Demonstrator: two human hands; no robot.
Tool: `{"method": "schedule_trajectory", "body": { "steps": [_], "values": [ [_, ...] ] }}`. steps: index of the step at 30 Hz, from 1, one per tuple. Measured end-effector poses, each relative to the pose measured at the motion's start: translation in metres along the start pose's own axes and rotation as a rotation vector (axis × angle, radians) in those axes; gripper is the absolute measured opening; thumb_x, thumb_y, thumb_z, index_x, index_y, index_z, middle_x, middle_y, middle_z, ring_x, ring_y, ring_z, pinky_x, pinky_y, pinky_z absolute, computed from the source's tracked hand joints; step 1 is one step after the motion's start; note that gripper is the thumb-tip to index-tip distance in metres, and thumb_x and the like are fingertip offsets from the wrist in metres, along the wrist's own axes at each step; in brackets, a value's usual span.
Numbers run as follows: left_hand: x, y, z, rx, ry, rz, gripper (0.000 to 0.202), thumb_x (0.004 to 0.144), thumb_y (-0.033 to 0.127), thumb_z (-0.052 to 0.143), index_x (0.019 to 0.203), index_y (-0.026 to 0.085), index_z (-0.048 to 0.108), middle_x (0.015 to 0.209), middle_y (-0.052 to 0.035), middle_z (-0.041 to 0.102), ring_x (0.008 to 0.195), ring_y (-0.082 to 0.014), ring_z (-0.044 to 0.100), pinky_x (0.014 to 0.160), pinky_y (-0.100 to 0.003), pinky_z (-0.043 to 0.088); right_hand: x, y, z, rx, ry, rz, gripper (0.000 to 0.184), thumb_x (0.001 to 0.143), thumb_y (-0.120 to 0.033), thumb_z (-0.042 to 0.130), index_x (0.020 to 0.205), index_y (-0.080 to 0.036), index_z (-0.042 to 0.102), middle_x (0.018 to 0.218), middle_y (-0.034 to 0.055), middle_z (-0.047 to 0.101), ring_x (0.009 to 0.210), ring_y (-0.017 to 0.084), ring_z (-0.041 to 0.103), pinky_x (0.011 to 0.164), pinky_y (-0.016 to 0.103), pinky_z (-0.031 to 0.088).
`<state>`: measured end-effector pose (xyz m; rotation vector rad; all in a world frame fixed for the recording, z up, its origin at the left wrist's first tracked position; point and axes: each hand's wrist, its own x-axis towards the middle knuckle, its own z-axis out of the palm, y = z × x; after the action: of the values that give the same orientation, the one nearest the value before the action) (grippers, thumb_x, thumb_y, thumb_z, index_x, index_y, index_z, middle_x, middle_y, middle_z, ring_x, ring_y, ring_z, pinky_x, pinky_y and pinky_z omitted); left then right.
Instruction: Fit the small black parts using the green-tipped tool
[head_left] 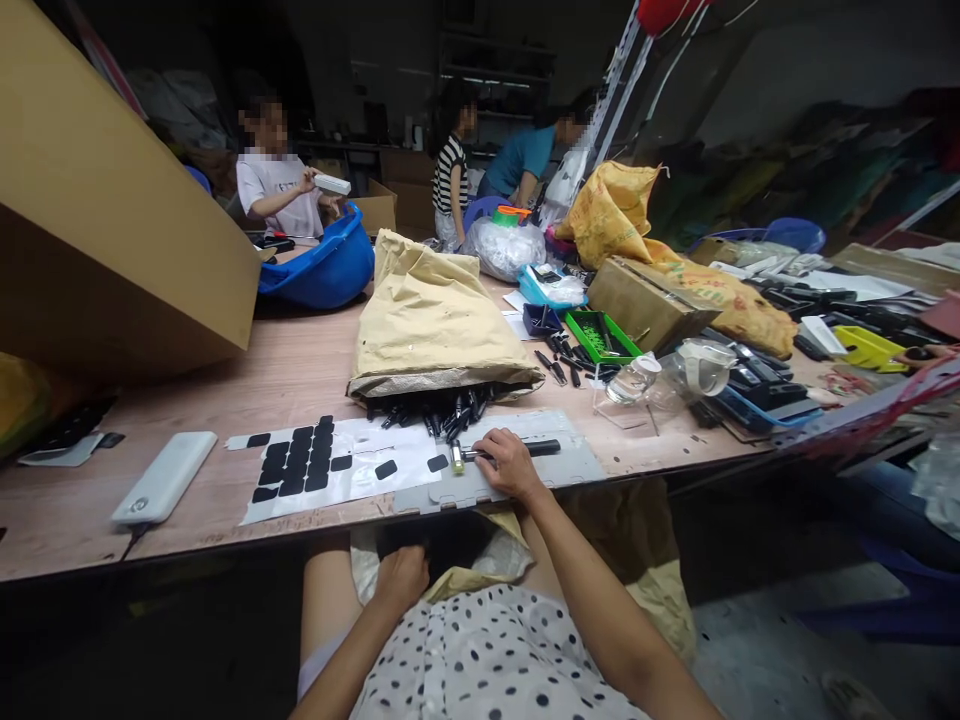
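My right hand (504, 462) rests over a grey board (574, 462) at the table's front edge, its fingers closed around something mostly hidden. A long black bar (544, 447) extends to the right behind the fingers. Just left of the fingertips stands a small piece with a yellow-green end (457, 460). My left hand (403, 577) is down on my lap with fingers curled, beside the mouth of an open sack (480, 577); what it holds, if anything, is hidden. On the left, a white sheet (349, 440) carries rows of black rounded stickers (296, 462).
A beige sack (439, 320) spills black parts (457, 410) onto the table. At left are a white power bank (166, 478) and a large cardboard box (127, 200). A green tray (602, 338), a clear bottle (634, 380) and a blue basin (319, 265) stand farther back. Several people are behind.
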<state>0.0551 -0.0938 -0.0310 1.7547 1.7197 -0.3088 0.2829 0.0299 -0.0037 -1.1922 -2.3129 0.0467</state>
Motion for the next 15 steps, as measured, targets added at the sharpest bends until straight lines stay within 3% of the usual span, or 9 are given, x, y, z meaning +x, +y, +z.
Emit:
{"method": "schedule_trajectory", "body": {
  "steps": [3,6,8,10,12,15],
  "values": [
    [-0.004,-0.001,0.0,-0.02,0.0,0.107,0.041,0.093,0.017,0.048,0.128,0.022,0.07,0.124,-0.0146,0.075,0.12,-0.0294,0.069,0.1,-0.038,0.053,-0.001,0.0,0.0,0.001,-0.004,0.009,0.014,0.088,-0.02,0.063,0.097,-0.023,0.073,0.089,0.0056,0.064,0.086,0.022,0.052,0.078,0.033,0.041],
    [-0.013,0.001,-0.005,-0.135,0.063,0.398,0.031,0.09,0.021,0.053,0.11,0.026,0.076,0.11,-0.0078,0.079,0.105,-0.0244,0.074,0.093,-0.033,0.055,-0.001,0.0,0.0,0.003,-0.006,0.01,0.015,0.088,-0.02,0.063,0.098,-0.024,0.074,0.09,0.0057,0.064,0.086,0.022,0.053,0.078,0.034,0.041],
    [-0.017,0.005,-0.014,-0.252,0.194,0.621,0.027,0.091,0.025,0.052,0.097,0.026,0.078,0.095,-0.0061,0.08,0.089,-0.0206,0.074,0.085,-0.03,0.056,-0.002,0.0,-0.001,0.005,-0.007,0.009,0.015,0.088,-0.02,0.063,0.098,-0.024,0.074,0.09,0.006,0.064,0.087,0.022,0.053,0.078,0.034,0.042],
    [-0.016,0.009,-0.029,-0.365,0.392,0.74,0.03,0.095,0.031,0.049,0.089,0.025,0.078,0.082,-0.0064,0.078,0.076,-0.0186,0.071,0.078,-0.029,0.056,-0.002,-0.001,-0.001,0.005,-0.01,0.013,0.015,0.088,-0.021,0.063,0.099,-0.024,0.074,0.091,0.0062,0.064,0.087,0.022,0.053,0.078,0.034,0.042],
    [-0.006,0.009,-0.053,-0.459,0.629,0.701,0.032,0.096,0.036,0.049,0.085,0.024,0.077,0.078,-0.0062,0.076,0.07,-0.0177,0.068,0.073,-0.029,0.055,-0.003,-0.001,-0.001,0.007,-0.015,0.018,0.016,0.089,-0.021,0.062,0.099,-0.024,0.074,0.091,0.0062,0.064,0.087,0.023,0.053,0.079,0.035,0.042],
    [0.026,0.002,-0.098,-0.556,0.968,0.374,0.028,0.092,0.037,0.051,0.09,0.022,0.075,0.081,-0.0045,0.075,0.067,-0.0173,0.064,0.069,-0.029,0.054,-0.003,0.0,0.0,0.014,-0.022,0.021,0.017,0.088,-0.021,0.062,0.1,-0.024,0.074,0.089,0.006,0.063,0.087,0.023,0.053,0.079,0.035,0.042]
  ]
}}
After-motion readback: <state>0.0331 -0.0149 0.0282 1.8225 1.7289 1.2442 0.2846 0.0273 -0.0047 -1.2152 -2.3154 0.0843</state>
